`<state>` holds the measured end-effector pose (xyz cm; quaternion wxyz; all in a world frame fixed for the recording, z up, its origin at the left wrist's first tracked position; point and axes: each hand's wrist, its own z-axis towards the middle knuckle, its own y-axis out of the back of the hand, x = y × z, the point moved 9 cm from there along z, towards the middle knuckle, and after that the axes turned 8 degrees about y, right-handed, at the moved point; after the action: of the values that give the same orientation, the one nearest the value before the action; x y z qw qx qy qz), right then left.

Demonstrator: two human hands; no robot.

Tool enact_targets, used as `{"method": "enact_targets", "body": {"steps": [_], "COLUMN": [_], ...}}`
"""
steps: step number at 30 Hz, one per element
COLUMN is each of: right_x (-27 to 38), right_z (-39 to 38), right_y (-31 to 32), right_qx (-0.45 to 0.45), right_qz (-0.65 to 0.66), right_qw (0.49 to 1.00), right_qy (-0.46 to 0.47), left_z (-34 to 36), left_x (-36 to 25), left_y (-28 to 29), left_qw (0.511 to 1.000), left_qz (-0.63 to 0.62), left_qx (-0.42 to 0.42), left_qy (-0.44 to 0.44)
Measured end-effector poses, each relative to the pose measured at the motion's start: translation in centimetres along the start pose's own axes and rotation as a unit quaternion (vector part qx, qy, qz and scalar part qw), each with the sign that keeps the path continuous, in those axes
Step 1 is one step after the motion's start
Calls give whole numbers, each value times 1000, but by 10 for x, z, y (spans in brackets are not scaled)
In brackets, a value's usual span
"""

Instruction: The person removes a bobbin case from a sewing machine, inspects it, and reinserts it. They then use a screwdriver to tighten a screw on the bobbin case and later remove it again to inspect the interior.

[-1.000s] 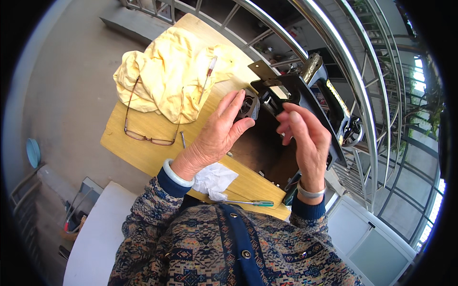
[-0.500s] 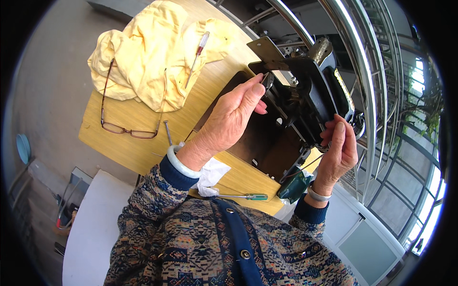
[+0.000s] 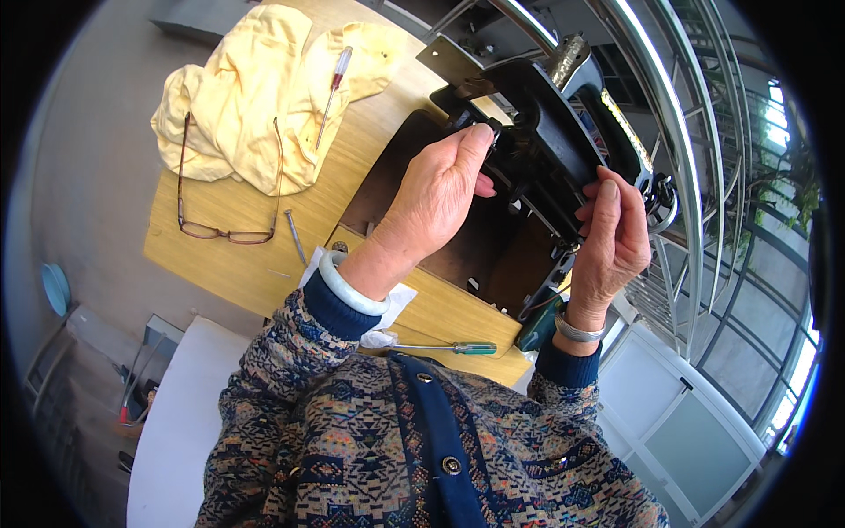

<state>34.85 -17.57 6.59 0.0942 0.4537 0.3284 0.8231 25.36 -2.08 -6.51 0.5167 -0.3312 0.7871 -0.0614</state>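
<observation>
Two shifted hands (image 3: 437, 189) (image 3: 613, 251), one machine (image 3: 559, 128)

Brown-rimmed eyeglasses (image 3: 225, 235), blue basin (image 3: 56, 289)

Wooden table (image 3: 352, 150), crumpled yellow cloth (image 3: 242, 97), eyeglasses (image 3: 227, 236), green-handled screwdriver (image 3: 473, 348), white paper (image 3: 400, 304)

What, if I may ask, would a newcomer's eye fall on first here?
Probably the black sewing machine right of centre, tipped with its underside toward the person, the left hand close to that underside and the right hand by its edge. Next might come the bright yellow cloth at upper left on the table, with a screwdriver lying on it.
</observation>
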Motion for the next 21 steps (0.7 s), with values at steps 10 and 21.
{"method": "enact_targets", "body": {"steps": [10, 21], "right_x": [1, 1], "right_z": [4, 3], "right_y": [-1, -1], "right_qx": [8, 7], "right_qz": [34, 18], "right_qw": [999, 999], "right_qy": [37, 30], "left_z": [17, 13], "left_x": [15, 9], "left_y": [-3, 4], "left_qw": [998, 996], "left_qz": [-1, -26], "left_qx": [9, 7], "left_qy": [65, 89]}}
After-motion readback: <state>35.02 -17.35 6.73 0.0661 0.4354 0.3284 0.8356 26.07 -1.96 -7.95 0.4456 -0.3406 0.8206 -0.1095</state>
